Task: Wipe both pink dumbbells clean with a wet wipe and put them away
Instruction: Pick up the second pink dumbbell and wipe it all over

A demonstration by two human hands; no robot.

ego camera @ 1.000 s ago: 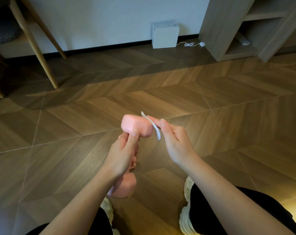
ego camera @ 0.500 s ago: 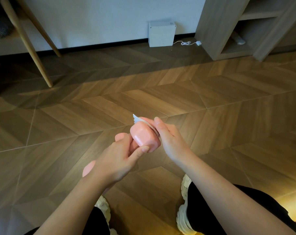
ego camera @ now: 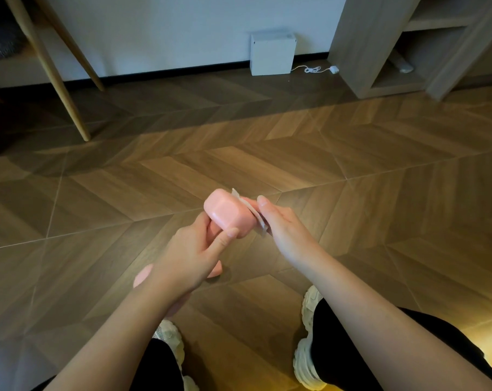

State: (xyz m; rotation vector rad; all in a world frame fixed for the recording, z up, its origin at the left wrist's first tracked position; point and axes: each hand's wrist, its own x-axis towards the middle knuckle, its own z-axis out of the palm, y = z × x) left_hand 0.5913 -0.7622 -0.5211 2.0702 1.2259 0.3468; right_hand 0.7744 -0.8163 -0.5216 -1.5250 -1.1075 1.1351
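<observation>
A pink dumbbell point(ego camera: 229, 214) is held in front of me above the wooden floor, its upper head tilted up and to the right. My left hand point(ego camera: 191, 255) grips its handle, and the lower head peeks out pink on both sides of that wrist. My right hand point(ego camera: 278, 224) holds a white wet wipe point(ego camera: 250, 211) flat against the right face of the upper head, fingers fairly straight behind the wipe. Only one dumbbell is in view.
A white box point(ego camera: 271, 53) with a cable stands by the wall at the back. An open wooden shelf unit point(ego camera: 380, 46) stands at the back right. Chair legs point(ego camera: 58, 80) stand at the back left. My white shoes point(ego camera: 306, 348) are on the herringbone floor below.
My left hand has turned the dumbbell from upright to tilted, and the upper head's end face now looks toward me. My right hand has brought the wipe against the head's right face.
</observation>
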